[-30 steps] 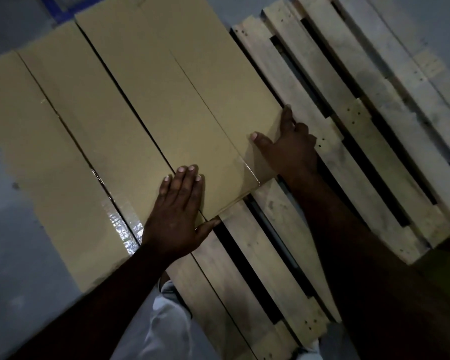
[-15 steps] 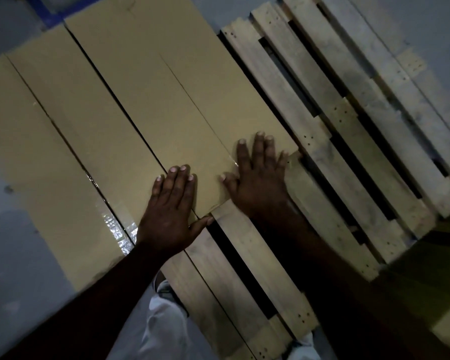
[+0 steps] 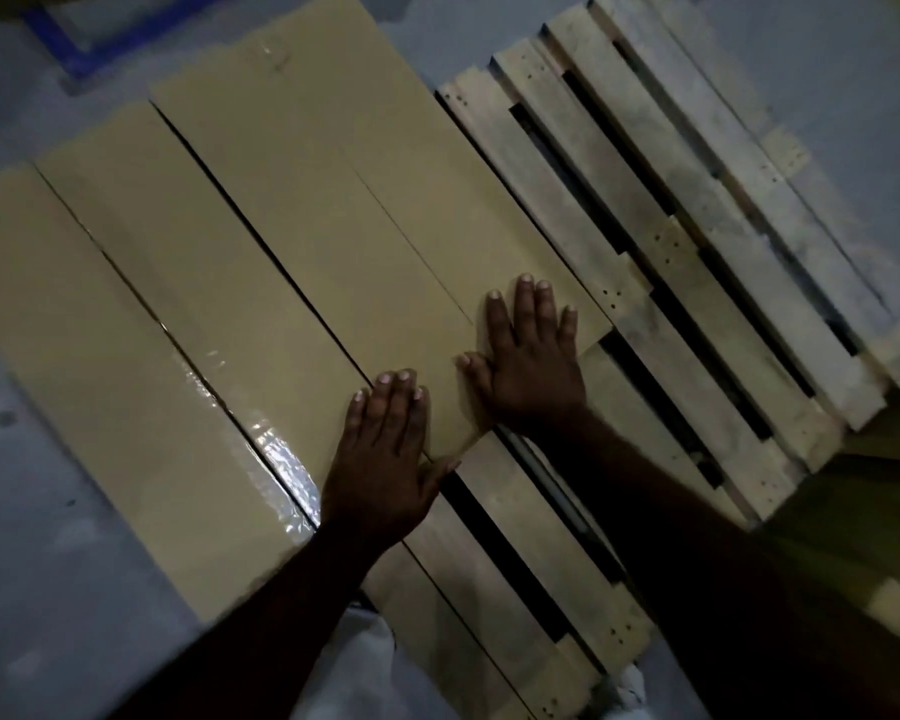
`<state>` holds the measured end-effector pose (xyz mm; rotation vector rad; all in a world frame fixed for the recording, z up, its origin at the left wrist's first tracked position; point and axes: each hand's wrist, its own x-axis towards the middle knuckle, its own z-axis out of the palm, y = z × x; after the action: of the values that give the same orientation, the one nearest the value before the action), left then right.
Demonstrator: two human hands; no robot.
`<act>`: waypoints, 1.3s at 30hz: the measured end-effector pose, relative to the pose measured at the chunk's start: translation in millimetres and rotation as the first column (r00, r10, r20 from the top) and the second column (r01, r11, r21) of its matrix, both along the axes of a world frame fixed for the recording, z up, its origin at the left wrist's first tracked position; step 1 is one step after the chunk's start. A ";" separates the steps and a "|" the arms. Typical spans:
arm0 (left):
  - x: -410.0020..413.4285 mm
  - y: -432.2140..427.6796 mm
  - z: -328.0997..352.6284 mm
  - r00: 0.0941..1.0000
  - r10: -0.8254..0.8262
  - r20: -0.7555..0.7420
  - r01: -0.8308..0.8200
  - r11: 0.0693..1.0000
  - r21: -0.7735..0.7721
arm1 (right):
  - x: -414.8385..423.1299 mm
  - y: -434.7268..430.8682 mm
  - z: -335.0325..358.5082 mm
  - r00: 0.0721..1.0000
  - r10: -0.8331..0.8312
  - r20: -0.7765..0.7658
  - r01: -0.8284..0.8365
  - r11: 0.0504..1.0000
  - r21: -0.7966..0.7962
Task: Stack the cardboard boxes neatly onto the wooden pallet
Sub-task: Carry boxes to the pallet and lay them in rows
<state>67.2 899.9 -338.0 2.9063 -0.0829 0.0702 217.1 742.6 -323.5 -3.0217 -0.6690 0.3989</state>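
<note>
You are pressing both grips flat on cardboard. Your left grip (image 3: 385,459) is lying palm down, fingers straight and close together, thumb spreading out sideways. Its fingertips are resting where the dark gap between the two boxes is ending. Your right grip (image 3: 531,366) is lying just beside it on the thumb side, fingers straight and slightly fanned, and it is covering the near corner of the right box (image 3: 365,226). That box is stretching away beyond both sets of fingertips, lying flat on the wooden pallet (image 3: 697,189). The pallet's bare slats are running on past the little-finger side of your right grip and back under both wrists. The left box (image 3: 126,330) is lying alongside, out past the little-finger side of your left grip, with glossy tape (image 3: 281,459) (catching the light) shining along its seam near that wrist. Beyond it the grey floor (image 3: 48,563) is showing.
</note>
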 end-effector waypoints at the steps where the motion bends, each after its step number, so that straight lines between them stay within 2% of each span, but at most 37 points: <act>1: 0.2 0.8 0.3 1.000 -0.003 0.001 0.003 1.000 -0.015 | -1.6 1.7 0.6 1.000 -0.010 0.004 0.010 1.000 -0.002; 4: 3.3 3.2 4.7 1.000 0.003 -0.021 -0.004 0.999 -0.050 | -6.3 8.1 3.0 0.999 -0.044 -0.013 0.044 0.999 -0.003; 8: 7.0 6.8 18.3 0.995 0.007 -0.099 -0.014 0.997 -0.077 | -15.7 8.4 19.3 0.989 -0.070 -0.131 0.075 0.997 0.031; 11: 20.4 6.8 35.3 0.983 0.011 -0.185 -0.021 0.998 -0.053 | -26.0 -1.7 38.3 0.972 -0.158 -0.176 0.191 0.964 0.185; 13: 33.7 5.2 49.0 0.967 0.035 -0.252 -0.038 0.999 -0.007 | -38.0 -17.3 51.4 0.924 -0.335 -0.184 0.380 0.857 0.348; 15: 45.1 0.9 61.3 0.947 0.039 -0.320 -0.022 0.998 0.056 | -55.8 -38.8 67.1 0.807 -0.524 -0.271 0.588 0.674 0.447; 17: 54.2 -9.6 73.7 0.924 0.057 -0.378 -0.027 0.996 0.086 | -76.3 -62.2 78.2 0.677 -0.632 -0.378 0.729 0.506 0.461; 18: 57.3 -16.5 81.0 0.916 0.069 -0.394 -0.045 0.997 0.070 | -85.3 -72.1 80.4 0.634 -0.656 -0.410 0.765 0.454 0.456; 23: 59.7 -119.0 109.9 0.910 -0.077 -0.408 0.030 0.992 -0.122 | -140.8 -155.2 88.4 0.419 -0.786 -0.454 0.878 0.225 0.421; 27: 36.2 -215.5 112.2 0.845 -0.208 -0.492 0.057 0.951 -0.305 | -195.9 -224.3 93.4 0.256 -0.857 -0.447 0.916 0.068 0.395; 31: -0.7 -309.5 119.9 0.780 -0.367 -0.507 0.209 0.916 -0.343 | -263.2 -295.0 94.6 0.068 -0.889 -0.453 0.906 -0.135 0.400; 37: -83.2 -460.1 133.1 0.560 -0.617 -0.554 0.493 0.785 -0.375 | -395.3 -400.9 121.9 -0.256 -0.882 -0.395 0.765 -0.434 0.475; 39: -114.8 -513.7 145.8 0.487 -0.676 -0.554 0.558 0.728 -0.398 | -435.1 -432.6 140.5 -0.344 -0.897 -0.276 0.711 -0.441 0.548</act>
<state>-47.6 386.2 -192.2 2.3495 -0.9430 -1.0432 -218.0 309.9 -183.0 -1.7590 1.6456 -0.4349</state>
